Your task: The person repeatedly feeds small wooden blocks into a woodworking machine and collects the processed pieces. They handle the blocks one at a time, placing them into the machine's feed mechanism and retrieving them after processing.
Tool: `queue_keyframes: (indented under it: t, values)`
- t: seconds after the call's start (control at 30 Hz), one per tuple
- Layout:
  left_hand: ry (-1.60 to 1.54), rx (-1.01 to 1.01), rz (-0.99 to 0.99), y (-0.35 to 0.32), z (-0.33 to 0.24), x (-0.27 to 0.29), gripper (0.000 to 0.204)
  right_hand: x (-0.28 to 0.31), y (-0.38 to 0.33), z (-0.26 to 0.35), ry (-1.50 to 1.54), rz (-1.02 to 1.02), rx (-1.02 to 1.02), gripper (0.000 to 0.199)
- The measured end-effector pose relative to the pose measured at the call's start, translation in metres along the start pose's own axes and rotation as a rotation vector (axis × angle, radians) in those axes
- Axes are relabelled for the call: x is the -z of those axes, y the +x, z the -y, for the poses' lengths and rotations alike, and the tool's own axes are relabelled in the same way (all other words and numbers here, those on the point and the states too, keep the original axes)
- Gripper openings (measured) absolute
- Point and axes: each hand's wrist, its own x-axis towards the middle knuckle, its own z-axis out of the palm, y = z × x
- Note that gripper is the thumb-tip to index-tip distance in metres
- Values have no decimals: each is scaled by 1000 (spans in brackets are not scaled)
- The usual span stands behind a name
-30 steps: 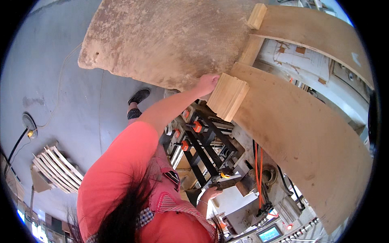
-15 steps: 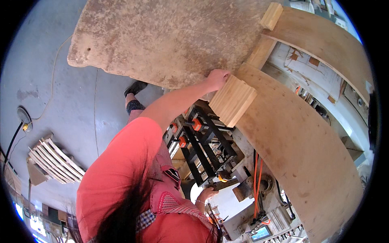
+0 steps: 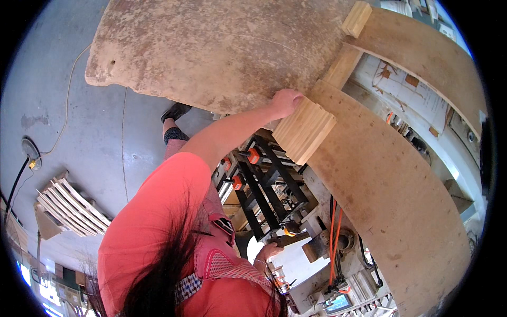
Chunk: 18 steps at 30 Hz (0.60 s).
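My left hand (image 3: 287, 102) reaches forward with its fingers curled down against the far left end of a stack of pale wooden strips (image 3: 304, 132). The strips lie side by side at the left edge of a long brown board (image 3: 391, 195). Some of the left fingertips are hidden by the hand itself. Lower down, my right hand (image 3: 268, 252) is beside the machine's black metal frame (image 3: 259, 203), close to a dark part there. Its fingers are small and partly hidden, so I cannot make out what they touch.
A large worn board (image 3: 211, 53) spans the far left. Another wooden block (image 3: 357, 19) sits by a second brown board (image 3: 422, 50). Orange hoses (image 3: 336, 243) and a small screen (image 3: 338, 304) belong to the machine. Curved slats (image 3: 74, 206) and a cable (image 3: 68, 105) lie on the floor.
My left hand has shifted very slightly at the end of the wooden strips, its back now rounder to view. The strips and my right hand stay nearly where they were.
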Motion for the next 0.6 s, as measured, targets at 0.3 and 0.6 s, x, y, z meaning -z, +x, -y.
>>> queue_keyframes:
  t: [0.3,0.6]
  values:
    - [37,157,-5,-2,-22,-1,26,0,1,0,-70,23,-36,59]
    - [-89,-56,-228,-9,-33,-13,11,3,0,2,-30,40,-49,59]
